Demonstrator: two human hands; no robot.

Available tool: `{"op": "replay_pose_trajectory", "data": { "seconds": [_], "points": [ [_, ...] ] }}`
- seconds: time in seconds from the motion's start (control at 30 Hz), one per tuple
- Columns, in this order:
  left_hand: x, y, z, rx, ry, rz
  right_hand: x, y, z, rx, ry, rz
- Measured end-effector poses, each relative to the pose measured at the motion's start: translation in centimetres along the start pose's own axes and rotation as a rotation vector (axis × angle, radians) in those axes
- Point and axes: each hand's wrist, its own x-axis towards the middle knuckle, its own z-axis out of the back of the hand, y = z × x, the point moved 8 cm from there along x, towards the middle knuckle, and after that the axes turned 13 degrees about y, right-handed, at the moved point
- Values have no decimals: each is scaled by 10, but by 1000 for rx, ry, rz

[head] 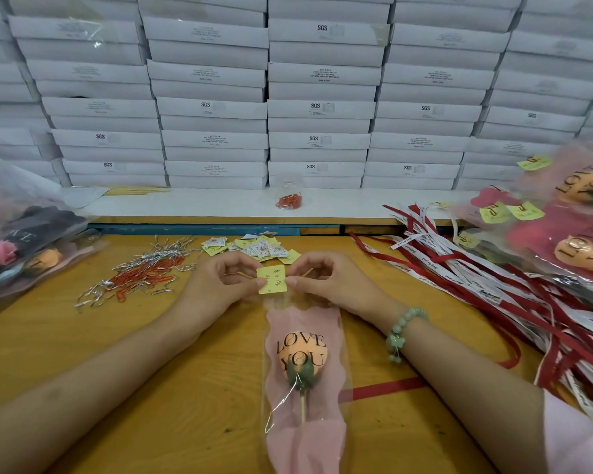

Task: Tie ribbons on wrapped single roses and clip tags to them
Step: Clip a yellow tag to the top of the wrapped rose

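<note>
While my left hand (220, 282) and right hand (326, 282) each pinch a side of the yellow tag (272, 279), it sits on the far, open end of the wrapped rose (302, 357). I see the rose running lengthwise from the fingertips back toward me, midway between both hands. Paper clips (144, 278) lie nearer the left, ribbons (493, 285) nearer the right.

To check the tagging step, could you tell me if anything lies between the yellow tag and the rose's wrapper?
Nothing visible does: the left hand and right hand pinch the yellow tag at the top edge of the wrapper.
</note>
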Motion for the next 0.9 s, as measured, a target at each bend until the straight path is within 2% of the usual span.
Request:
{"op": "replay_pose_trajectory", "data": {
  "seconds": [0.33,0.43,0.5,0.63,0.8,0.9],
  "points": [
    [-1,-8,-14,55,131,-49,3,-3,-2,8,10,-36],
    [1,-10,-16,79,172,-90,2,-8,3,57,-44,-93],
    [2,-8,-15,98,172,-92,1,-10,5,-1,-67,-125],
    [4,-8,0,230,45,-106,3,-12,4,-124,-33,-166],
    [7,-14,55,264,-226,-65,-1,-10,9,-76,6,-142],
    [8,-16,91,368,-293,9,-1,-11,12,-43,16,-121]
  ]
}}
